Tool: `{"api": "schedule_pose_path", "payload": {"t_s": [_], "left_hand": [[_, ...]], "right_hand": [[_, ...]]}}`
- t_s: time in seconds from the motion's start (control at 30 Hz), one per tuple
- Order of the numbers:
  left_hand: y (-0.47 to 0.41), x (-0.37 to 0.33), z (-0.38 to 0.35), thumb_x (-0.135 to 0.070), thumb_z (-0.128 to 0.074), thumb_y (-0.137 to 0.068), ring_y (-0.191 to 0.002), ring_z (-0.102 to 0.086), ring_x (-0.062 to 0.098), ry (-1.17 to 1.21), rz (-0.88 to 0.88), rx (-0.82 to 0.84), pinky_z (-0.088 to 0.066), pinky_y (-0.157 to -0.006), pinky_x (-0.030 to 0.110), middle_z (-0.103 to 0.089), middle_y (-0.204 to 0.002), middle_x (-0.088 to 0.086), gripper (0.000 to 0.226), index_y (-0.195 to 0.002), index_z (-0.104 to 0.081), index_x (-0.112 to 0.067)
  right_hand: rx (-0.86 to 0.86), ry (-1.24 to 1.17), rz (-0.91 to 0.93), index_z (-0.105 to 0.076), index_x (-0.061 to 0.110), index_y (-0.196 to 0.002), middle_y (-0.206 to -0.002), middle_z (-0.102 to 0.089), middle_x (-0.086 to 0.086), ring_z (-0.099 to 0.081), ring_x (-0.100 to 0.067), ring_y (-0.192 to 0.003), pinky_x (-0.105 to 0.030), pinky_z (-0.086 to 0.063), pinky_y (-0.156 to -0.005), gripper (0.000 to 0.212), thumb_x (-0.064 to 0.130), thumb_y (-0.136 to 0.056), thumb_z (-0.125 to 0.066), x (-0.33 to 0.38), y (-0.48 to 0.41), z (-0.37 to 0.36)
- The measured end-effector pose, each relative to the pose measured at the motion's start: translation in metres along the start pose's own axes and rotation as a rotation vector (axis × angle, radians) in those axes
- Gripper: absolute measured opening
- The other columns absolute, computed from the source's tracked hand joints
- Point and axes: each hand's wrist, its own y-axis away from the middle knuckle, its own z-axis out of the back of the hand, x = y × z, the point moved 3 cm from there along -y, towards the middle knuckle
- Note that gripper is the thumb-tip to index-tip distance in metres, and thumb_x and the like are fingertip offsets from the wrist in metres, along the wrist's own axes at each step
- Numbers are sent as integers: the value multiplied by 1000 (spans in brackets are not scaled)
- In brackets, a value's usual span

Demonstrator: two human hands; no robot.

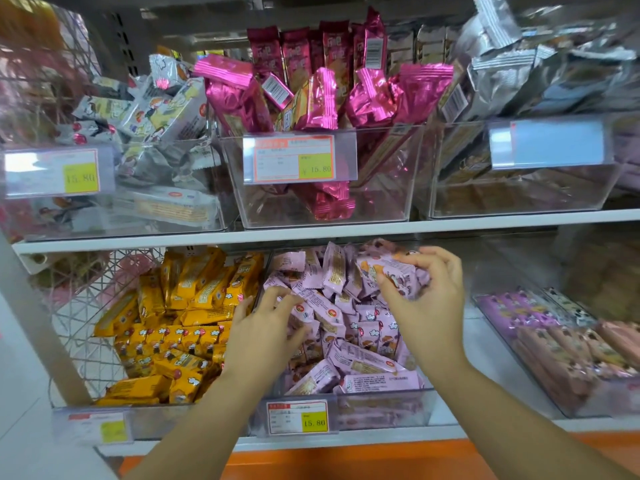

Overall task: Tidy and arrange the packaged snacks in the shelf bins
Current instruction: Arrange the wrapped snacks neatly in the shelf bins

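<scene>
Both hands are inside the clear middle bin (381, 407) on the lower shelf, which is heaped with pale lilac snack packets (360, 362). My right hand (427, 306) grips a lilac packet (394, 271), lifted above the heap at the bin's back right. My left hand (266, 327) lies on the left side of the heap, its curled fingers round another lilac packet (313, 304). The packets lie jumbled at all angles.
Left of it stands a bin of yellow packets (180, 327); right of it a bin of pink and purple bars (561, 344). The upper shelf (346, 232) carries bins of white cartoon packets (156, 112), magenta foil packets (311, 98) and silver packets (519, 77). Price tags hang on the bin fronts.
</scene>
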Motion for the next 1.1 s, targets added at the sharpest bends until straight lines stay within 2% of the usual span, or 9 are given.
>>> {"api": "schedule_pose_path", "payload": {"t_s": [0.1, 0.17, 0.3, 0.47, 0.57, 0.67, 0.77, 0.93, 1.1], "left_hand": [[0, 2, 0, -41, -78, -74, -92, -67, 18, 32, 13, 11, -42, -99, 48, -62, -113, -1, 39, -109, -67, -27], [0, 2, 1, -40, -75, -77, -100, -64, 19, 65, 25, 17, -38, -102, 47, -60, -117, -2, 38, -112, -65, -27], [0, 1, 0, -44, -62, -87, -115, -55, 16, 88, 49, 56, -26, -111, 41, -51, -130, -5, 39, -124, -57, -31], [2, 2, 1, -45, -59, -89, -118, -53, 14, 101, 43, 48, -24, -112, 40, -49, -132, -7, 39, -126, -55, -32], [3, 0, 1, -40, -72, -80, -97, -65, 15, 64, 42, 30, -37, -104, 47, -57, -121, -4, 38, -115, -63, -28], [4, 0, -1, -35, -85, -65, -75, -69, 18, 24, 29, -35, -48, -89, 49, -64, -103, 1, 40, -100, -68, -23], [6, -2, -1, -37, -85, -63, -75, -68, 19, 4, -19, -99, -50, -86, 47, -63, -98, 0, 41, -95, -65, -22], [5, -1, 0, -40, -85, -63, -79, -67, 18, 4, -29, -102, -49, -89, 48, -62, -98, -3, 42, -94, -63, -24], [-1, -1, -3, -48, -78, -70, -75, -68, 17, -25, -15, -55, -45, -94, 48, -62, -102, -3, 41, -99, -63, -24]], "right_hand": [[4, -4, -14, -59, 11, -91, -104, -40, -1, -45, 14, -91, 5, -28, -78, 28, 11, -73, -81, -8, -9, -18], [44, 60, 12, -61, 7, -95, -109, -41, -2, -48, 0, -98, 2, -29, -85, 29, 13, -74, -80, -13, -16, -32], [181, 278, -8, -62, 11, -107, -122, -44, -7, -51, -26, -107, -24, -40, -92, 37, 26, -76, -78, -25, -29, -51], [355, 459, 39, -62, 21, -119, -127, -48, -1, -49, -26, -113, -45, -40, -100, 52, 52, -79, -68, -26, -28, -53], [430, 404, 75, -55, 24, -129, -133, -48, 2, -47, -23, -119, -40, -35, -106, 52, 38, -81, -67, -24, -29, -46], [503, 272, 27, -47, 27, -135, -128, -51, 2, -47, -8, -105, -16, -33, -92, 58, 24, -81, -67, -24, -31, -35], [567, 228, 2, -39, 30, -138, -121, -49, 8, -41, 2, -100, -7, -27, -80, 63, 27, -83, -68, -26, -30, -27], [544, 191, -18, -42, 29, -136, -113, -53, 13, -45, 0, -106, -11, -32, -87, 59, 24, -82, -66, -30, -28, -17], [390, 192, -17, -59, 30, -82, -85, -56, 18, -54, -4, -85, -21, -38, -75, 24, 7, -79, -65, -23, -28, 2]]}}
